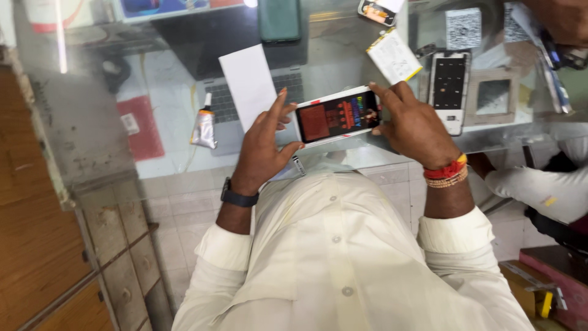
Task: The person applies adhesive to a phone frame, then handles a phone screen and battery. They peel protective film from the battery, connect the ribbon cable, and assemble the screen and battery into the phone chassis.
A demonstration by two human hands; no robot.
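We hold the lit phone (338,116) at frame centre, left hand (263,147) and right hand (413,125) fingers grasping its ends; checking the screen seems underway, needing a steady grip.

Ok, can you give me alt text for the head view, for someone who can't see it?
Both hands, left hand and right hand, hold a white-edged smartphone with a lit red screen sideways above a glass counter. On the counter lie a white rectangular card, a small glue tube and an opened white phone body.
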